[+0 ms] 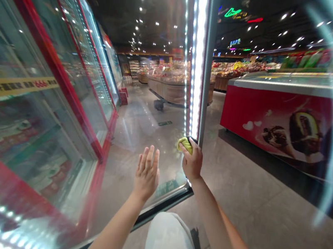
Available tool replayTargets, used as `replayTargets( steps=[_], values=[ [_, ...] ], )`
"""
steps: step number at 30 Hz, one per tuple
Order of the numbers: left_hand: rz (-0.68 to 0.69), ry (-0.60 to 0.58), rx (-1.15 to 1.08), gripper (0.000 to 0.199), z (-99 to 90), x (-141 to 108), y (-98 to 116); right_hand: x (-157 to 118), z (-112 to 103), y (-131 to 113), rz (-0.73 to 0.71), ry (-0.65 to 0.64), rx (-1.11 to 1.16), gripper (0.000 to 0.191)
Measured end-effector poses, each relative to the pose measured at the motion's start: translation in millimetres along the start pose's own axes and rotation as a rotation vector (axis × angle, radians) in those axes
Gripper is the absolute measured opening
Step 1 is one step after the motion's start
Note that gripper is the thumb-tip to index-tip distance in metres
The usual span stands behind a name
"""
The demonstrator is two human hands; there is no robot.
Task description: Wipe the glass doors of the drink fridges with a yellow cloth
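Observation:
A glass freezer door (pixel 128 165) with a metal frame stands open before me. My left hand (pixel 147 176) is held flat against or just short of its pane, fingers stretched out and nothing in it. At the door's upright edge, my right hand (pixel 193 160) grips a folded yellow-green cloth (pixel 186 145). The cloth lies on the glass beside the lit LED strip (pixel 196 83), near the lower corner. Part of the cloth is hidden by my fingers.
Red-framed freezer cabinets (pixel 84 111) line the left side, with a yellow printed banner (pixel 17 86) across one. To the right stands a red chest freezer (pixel 253 113) with ice cream pictures. Produce stands (pixel 168 89) are farther back. My knee (pixel 169 243) is close below the door.

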State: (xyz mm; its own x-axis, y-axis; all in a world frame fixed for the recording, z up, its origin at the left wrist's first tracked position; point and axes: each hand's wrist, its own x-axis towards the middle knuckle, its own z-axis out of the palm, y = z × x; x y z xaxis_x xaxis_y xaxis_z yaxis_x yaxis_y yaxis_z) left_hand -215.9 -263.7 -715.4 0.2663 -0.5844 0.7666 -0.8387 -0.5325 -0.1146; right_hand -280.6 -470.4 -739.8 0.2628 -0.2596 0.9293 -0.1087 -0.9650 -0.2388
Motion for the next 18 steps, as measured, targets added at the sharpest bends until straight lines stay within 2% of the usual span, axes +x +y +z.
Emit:
replayTargets(
  steps=[3, 5, 7, 11, 13, 15, 18],
  values=[
    [0.009, 0.01, 0.001, 0.09, 0.6, -0.8, -1.0, -1.2, -4.6, 8.4, 0.048, 0.053, -0.154, 0.046],
    [0.017, 0.011, -0.002, 0.091, 0.9, -1.9, -2.4, 7.6, -4.3, 13.4, 0.069, 0.047, -0.243, 0.046],
    [0.02, 0.015, -0.004, 0.09, 1.3, -2.9, -3.4, 28.8, -3.3, 16.6, 0.046, 0.053, -0.278, 0.046],
    [0.012, 0.044, -0.001, 0.09, 2.6, -3.5, -1.0, 88.1, -3.3, 18.0, 0.002, 0.121, -0.273, 0.045],
    [-0.003, 0.054, 0.002, 0.09, 3.2, -3.2, 1.9, 101.9, -3.0, 18.6, -0.005, 0.129, -0.254, 0.045],
    [-0.01, 0.054, 0.006, 0.09, 3.4, -3.2, 4.4, 92.8, -1.4, 20.7, -0.003, 0.102, -0.245, 0.046],
    [-0.006, 0.034, 0.006, 0.089, 3.6, -5.7, 5.7, 41.0, 3.7, 26.5, 0.017, 0.011, -0.245, 0.048]
  ],
)
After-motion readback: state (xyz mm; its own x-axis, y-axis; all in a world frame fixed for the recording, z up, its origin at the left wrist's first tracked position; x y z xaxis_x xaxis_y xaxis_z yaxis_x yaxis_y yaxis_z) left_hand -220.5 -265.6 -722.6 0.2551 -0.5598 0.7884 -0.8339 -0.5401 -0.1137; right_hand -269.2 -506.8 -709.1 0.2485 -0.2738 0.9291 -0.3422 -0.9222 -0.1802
